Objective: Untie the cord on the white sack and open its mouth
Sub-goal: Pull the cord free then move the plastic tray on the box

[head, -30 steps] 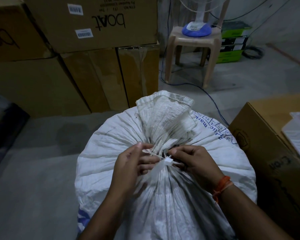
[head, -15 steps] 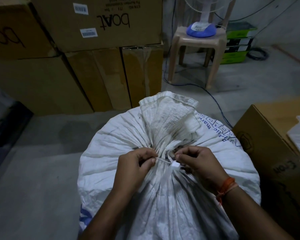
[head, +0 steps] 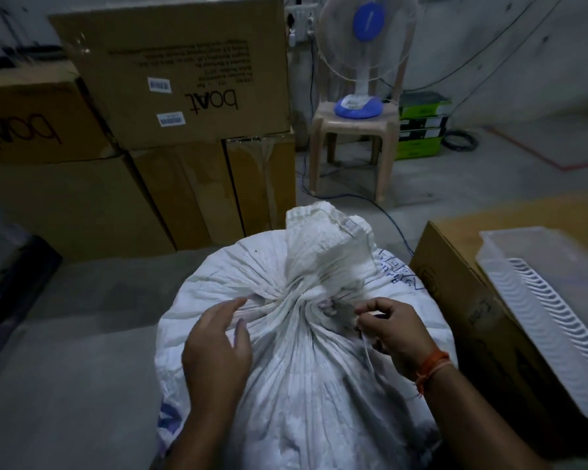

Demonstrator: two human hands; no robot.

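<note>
The right hand [head: 392,330] pinches the cord [head: 367,351] beside the white sack [head: 302,385] neck. The left hand [head: 218,344] rests spread on the sack, fingers relaxed.

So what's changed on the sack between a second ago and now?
The left hand has let go of the thin white cord and spread open over the white woven sack. The right hand has pulled the cord rightward, still pinching it. The sack's neck stays gathered.
</note>
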